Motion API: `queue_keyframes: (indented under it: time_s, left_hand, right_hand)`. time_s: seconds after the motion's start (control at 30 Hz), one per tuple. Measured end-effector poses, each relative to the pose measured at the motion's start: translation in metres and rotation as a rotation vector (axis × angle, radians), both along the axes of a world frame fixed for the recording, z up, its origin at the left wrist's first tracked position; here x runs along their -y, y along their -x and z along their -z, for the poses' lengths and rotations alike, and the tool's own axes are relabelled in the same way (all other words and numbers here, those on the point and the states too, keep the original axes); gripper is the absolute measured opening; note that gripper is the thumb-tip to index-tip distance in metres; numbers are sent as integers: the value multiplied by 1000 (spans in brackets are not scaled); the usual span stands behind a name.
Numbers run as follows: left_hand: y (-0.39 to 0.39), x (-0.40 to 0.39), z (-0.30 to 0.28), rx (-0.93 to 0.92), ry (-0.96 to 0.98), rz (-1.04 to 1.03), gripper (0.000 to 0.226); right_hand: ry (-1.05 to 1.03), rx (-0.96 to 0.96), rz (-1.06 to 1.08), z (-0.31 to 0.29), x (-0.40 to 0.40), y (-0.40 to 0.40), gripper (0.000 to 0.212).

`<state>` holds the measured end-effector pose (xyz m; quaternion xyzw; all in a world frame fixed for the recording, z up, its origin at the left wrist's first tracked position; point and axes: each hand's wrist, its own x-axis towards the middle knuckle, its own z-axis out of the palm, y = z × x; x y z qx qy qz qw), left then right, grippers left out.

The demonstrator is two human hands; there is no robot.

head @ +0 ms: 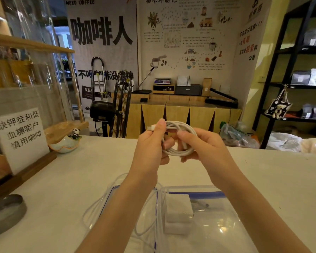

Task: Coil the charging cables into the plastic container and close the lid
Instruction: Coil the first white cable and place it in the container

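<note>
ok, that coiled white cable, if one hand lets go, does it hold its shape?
Probably not: the cable is thin, loosely looped and untied, so it would likely spring open. Both the left hand and right hand pinch it. Likely light and floppy.

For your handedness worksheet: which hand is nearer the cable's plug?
Left. The left hand pinches the cable right beside the plug; the right hand holds the coil's opposite side.

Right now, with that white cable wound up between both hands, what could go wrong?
The coiled cable is held only by the left hand and right hand; loosening the grip could let it spring open. Its plug end sticks out and may snag. The container already holds a white charger block, so space may be tight.
</note>
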<state>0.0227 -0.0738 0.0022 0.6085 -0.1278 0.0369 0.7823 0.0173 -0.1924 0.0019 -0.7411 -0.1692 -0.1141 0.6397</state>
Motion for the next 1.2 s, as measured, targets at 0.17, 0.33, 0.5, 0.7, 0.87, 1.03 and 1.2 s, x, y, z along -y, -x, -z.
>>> queue_keyframes:
  time_s: [0.17,0.33,0.5,0.7,0.87,1.03,1.2]
  left_hand:
    - [1,0,1,-114,125,81,35]
    - [0,-5,-3,-173,126,147,39]
    - [0,-7,-4,-106,-99,79,41]
    - [4,-8,-9,-45,-319,-36,42]
    - [3,-11,-11,4,-486,37,43]
    - [0,-12,-5,98,-474,-60,42]
    - [-2,-3,0,250,-414,-174,40]
  right_hand:
    - [-18,-93,-26,-3,-2,1,39]
    - [101,-71,52,0,2,-3,62]
    - [275,20,178,-1,12,-1,72]
    - [438,71,167,-8,23,1,60]
    - [586,-57,87,-11,34,3,49]
    - [497,-111,61,-6,27,-4,66]
    - [360,-66,-74,-8,24,-4,39]
